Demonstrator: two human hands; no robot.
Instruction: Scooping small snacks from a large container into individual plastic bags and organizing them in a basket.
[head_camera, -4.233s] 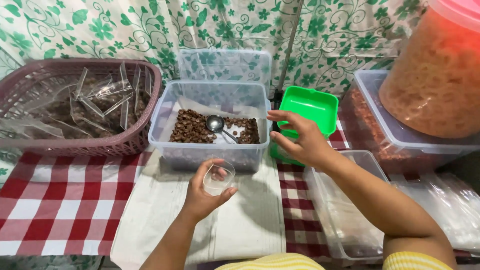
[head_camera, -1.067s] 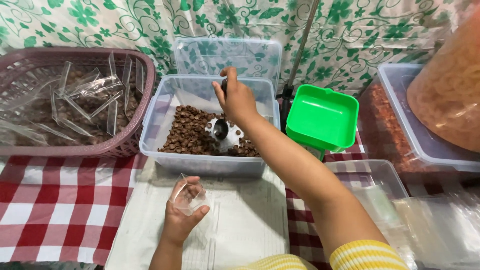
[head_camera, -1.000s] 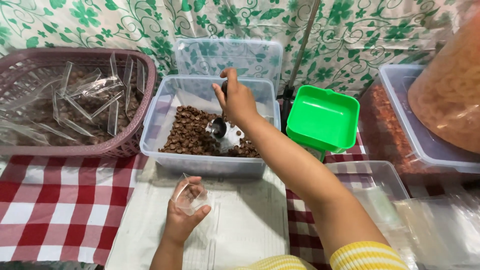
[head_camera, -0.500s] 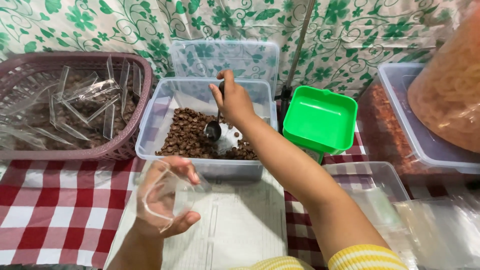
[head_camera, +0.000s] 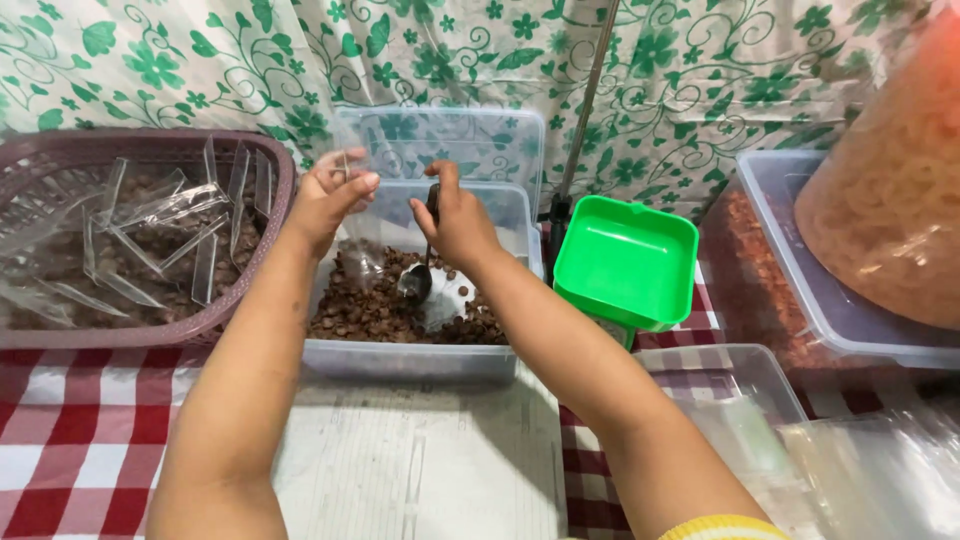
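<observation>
A clear bag (head_camera: 362, 262), held low half a second ago, is now pinched shut-fingered by the left hand (head_camera: 333, 196) over the tub (head_camera: 420, 355). At its 3 o'clock, a scoop (head_camera: 415, 282) is gripped by the closed right hand (head_camera: 458, 222), so filling looks underway.

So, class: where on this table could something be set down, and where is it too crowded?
Free: the pale mat in front of the clear tub, between both forearms, and the checked cloth below the purple basket. Crowded: the tub, where the left hand holds a small bag and the right hand a spoon; also the right side, with the green tray and bins.
</observation>
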